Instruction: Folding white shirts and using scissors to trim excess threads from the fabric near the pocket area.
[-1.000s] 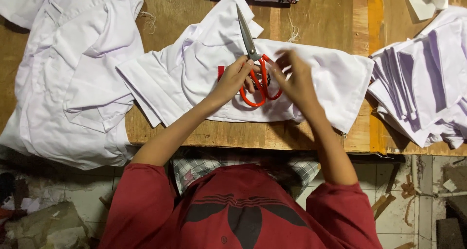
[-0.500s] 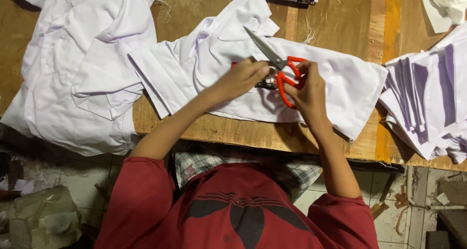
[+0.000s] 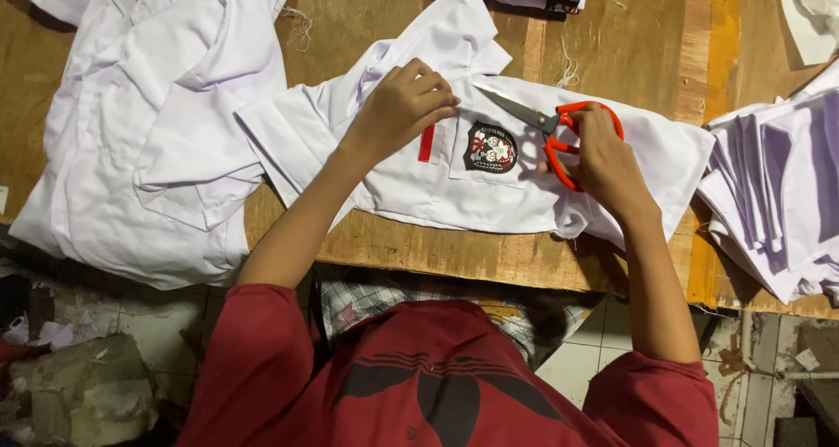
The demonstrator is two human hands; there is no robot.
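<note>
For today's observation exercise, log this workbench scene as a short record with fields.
Surface: wooden table
Left hand: pressing flat on the white shirt, beside its red tab
Right hand: gripping orange-handled scissors, blades closed, pointing left
Shirt pocket: dark badge
Left side: rumpled white shirts
Right side: stacked white pieces

The person is wearing a red short-sleeved shirt with a dark printed design, forearms showing bare.

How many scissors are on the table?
1. The orange-handled metal scissors lie on the white shirt with a dark badge, held by the right hand; the left hand presses the shirt. Others may hide under the cloth piles.
</note>
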